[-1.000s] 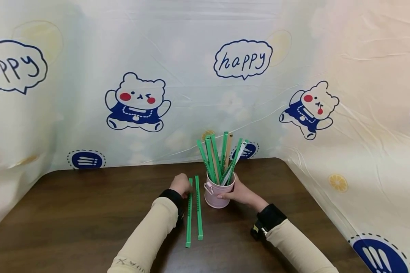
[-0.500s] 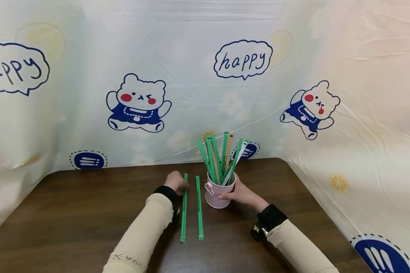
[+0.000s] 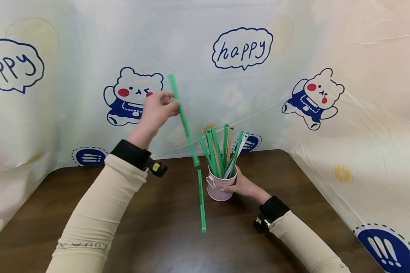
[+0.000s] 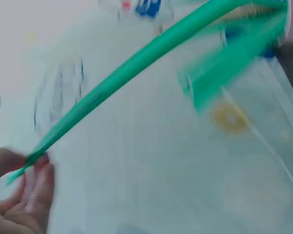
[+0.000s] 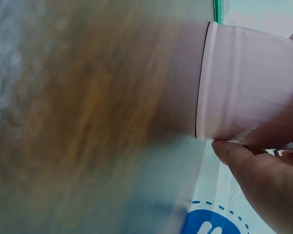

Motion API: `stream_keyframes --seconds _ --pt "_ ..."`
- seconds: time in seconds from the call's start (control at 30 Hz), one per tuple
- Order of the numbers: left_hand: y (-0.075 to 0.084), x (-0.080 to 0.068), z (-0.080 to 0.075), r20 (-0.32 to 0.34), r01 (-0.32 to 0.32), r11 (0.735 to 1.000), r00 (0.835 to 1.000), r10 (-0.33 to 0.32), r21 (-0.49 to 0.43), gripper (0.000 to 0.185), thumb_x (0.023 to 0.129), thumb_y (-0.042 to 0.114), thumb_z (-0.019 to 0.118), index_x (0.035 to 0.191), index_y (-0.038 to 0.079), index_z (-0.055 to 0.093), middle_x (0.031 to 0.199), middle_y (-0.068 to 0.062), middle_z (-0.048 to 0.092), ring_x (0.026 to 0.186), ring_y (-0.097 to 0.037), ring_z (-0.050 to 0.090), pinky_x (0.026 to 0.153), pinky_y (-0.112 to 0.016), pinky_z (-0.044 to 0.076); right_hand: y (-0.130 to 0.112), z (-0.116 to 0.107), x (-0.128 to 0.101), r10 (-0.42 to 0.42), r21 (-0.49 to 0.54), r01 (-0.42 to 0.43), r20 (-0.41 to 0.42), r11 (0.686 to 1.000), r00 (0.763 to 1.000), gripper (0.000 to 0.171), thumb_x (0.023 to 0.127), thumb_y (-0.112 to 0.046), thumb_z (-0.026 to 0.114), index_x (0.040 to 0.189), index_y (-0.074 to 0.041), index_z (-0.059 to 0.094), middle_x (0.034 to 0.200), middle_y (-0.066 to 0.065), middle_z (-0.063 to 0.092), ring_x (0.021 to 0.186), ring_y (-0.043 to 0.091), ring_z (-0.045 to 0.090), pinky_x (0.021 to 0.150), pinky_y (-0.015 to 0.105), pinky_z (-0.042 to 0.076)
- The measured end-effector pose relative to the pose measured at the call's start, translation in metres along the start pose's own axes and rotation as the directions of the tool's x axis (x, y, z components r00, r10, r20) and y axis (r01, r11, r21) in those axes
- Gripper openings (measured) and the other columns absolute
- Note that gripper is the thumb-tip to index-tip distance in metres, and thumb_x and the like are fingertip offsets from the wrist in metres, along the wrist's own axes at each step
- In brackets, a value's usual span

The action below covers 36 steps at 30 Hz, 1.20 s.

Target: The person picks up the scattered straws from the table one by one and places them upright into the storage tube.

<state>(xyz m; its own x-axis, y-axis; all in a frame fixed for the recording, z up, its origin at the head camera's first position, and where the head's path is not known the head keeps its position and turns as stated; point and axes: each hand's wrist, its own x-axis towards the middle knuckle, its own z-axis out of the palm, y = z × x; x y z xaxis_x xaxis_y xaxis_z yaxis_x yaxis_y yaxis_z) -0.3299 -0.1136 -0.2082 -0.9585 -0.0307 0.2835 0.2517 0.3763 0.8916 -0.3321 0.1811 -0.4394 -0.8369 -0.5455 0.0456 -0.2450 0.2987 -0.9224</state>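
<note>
Head view: the left hand (image 3: pixel 156 109) is raised in front of the backdrop (image 3: pixel 205 57), fingers pinched on the upper part of a green strip (image 3: pixel 183 120). A short end of the strip sticks up past the fingers; the long rest slants down and to the right, its lower tip hanging above the table (image 3: pixel 89 227), just left of the pink cup (image 3: pixel 220 188) and clear of it. Below that tip a second strip (image 3: pixel 201 200) lies flat on the table, running toward the person, just left of the cup. The right hand (image 3: pixel 243 186) is wrapped round the cup's right side, fingers curled on its wall. Out of the cup, above this grip, stand more strips (image 3: pixel 222 149), mostly green, one brownish, one pale, fanned apart.

Left wrist view: blurred. The fingertips (image 4: pixel 36 168) close on one end of the green strip (image 4: pixel 136 73), which arcs away up and to the right. Beyond it the tops of other strips (image 4: pixel 234 73) show as a green smear.

Right wrist view: the thumb (image 5: pixel 234 155) presses the pink cup's (image 5: pixel 249 92) wall near its base, the hand (image 5: pixel 263 190) clamped on it. Left of the grip lies blurred brown table (image 5: pixel 88 122).
</note>
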Motion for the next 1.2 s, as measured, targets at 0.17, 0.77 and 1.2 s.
stream_keyframes --seconds 0.17,0.77,1.2 --pt "0.013 -0.011 0.050 -0.010 -0.235 0.972 0.972 0.235 -0.030 0.030 0.101 0.009 0.063 0.129 -0.003 0.060 0.119 -0.025 0.072 0.093 -0.022 0.072 0.088 -0.030 0.060 -0.001 -0.001 0.000 -0.009 0.000 0.009 0.002 1.000 1.000 0.108 0.087 -0.023 0.083 0.158 -0.007 0.003 0.156 0.024 0.033 0.139 0.039 0.040 0.123 0.062 0.031" --pt "-0.066 -0.033 0.142 0.184 -0.187 0.957 0.972 0.147 0.222 0.028 0.103 0.012 0.061 0.127 -0.001 0.063 0.111 -0.019 0.074 0.099 -0.031 0.071 0.081 -0.038 0.059 0.001 0.001 0.001 -0.029 0.018 0.029 0.003 0.999 1.000 0.106 0.087 -0.015 0.082 0.159 -0.007 0.005 0.157 0.023 0.037 0.143 0.039 0.041 0.124 0.059 0.030" --pt "-0.066 -0.034 0.147 0.183 -0.110 0.951 0.981 0.058 0.289 0.039 0.099 0.005 0.060 0.137 -0.006 0.056 0.102 -0.019 0.074 0.081 -0.026 0.069 0.063 -0.023 0.046 0.002 0.000 0.000 -0.053 0.023 0.053 0.003 0.998 0.999 0.103 0.087 -0.017 0.083 0.158 -0.006 0.009 0.155 0.024 0.039 0.142 0.039 0.043 0.122 0.058 0.033"
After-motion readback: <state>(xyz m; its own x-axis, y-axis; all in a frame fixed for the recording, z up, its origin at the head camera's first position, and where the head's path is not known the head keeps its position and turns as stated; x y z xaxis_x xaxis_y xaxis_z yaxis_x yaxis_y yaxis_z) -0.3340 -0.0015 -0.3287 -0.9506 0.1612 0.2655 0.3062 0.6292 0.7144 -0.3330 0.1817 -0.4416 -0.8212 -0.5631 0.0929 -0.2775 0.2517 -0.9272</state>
